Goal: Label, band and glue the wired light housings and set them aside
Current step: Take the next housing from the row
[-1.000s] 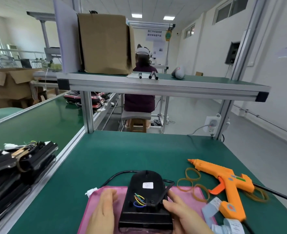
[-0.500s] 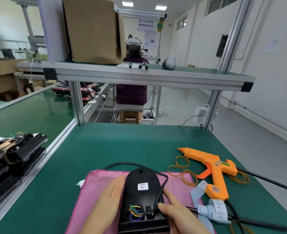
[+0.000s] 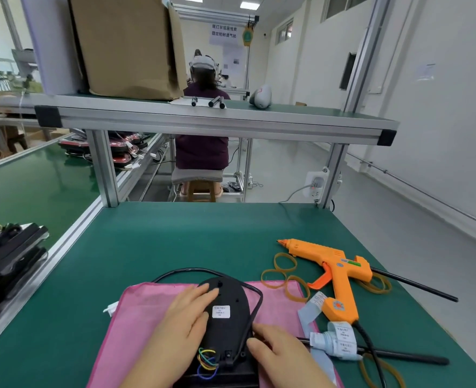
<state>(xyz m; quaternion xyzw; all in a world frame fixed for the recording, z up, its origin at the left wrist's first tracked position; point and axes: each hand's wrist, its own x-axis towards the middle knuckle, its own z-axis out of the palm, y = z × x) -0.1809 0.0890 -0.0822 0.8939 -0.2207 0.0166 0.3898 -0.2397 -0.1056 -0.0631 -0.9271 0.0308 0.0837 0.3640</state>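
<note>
Left hand (image 3: 180,326): the fingers (image 3: 203,292) are held out straight and slightly spread, laid flat on the left half of the black light housing (image 3: 231,292). The palm is lying along the housing's left edge. Right hand (image 3: 281,357): forefinger and thumb are held nearly straight and close together, tips touching the black cable (image 3: 259,296) where it runs down the housing's right edge. The remaining fingers are hidden below the frame edge.

The housing is lying flat on a pink mesh mat (image 3: 147,309) at the near edge of the green desk (image 3: 175,242), rounded end pointing away. A white label (image 3: 220,311) is seen on its back, between the two hands. A bunch of coloured wires (image 3: 207,362) is seen at its near end. The cable is looped beyond the rounded end, on the desk.

Right of the mat: several tan rubber bands (image 3: 285,261), an orange glue gun (image 3: 340,270) lying on its side with its nozzle pointing left, and a roll of labels (image 3: 334,340) just beside the gun's handle. Two black rods (image 3: 413,282) are lying near the gun.

Far left: a stack of black housings (image 3: 10,256) is seen on the conveyor belt (image 3: 35,186), well apart from the hands. Overhead, a cardboard box (image 3: 127,46) is standing on the shelf (image 3: 203,119). Beyond the desk, a person (image 3: 201,152) is seated on a stool.
</note>
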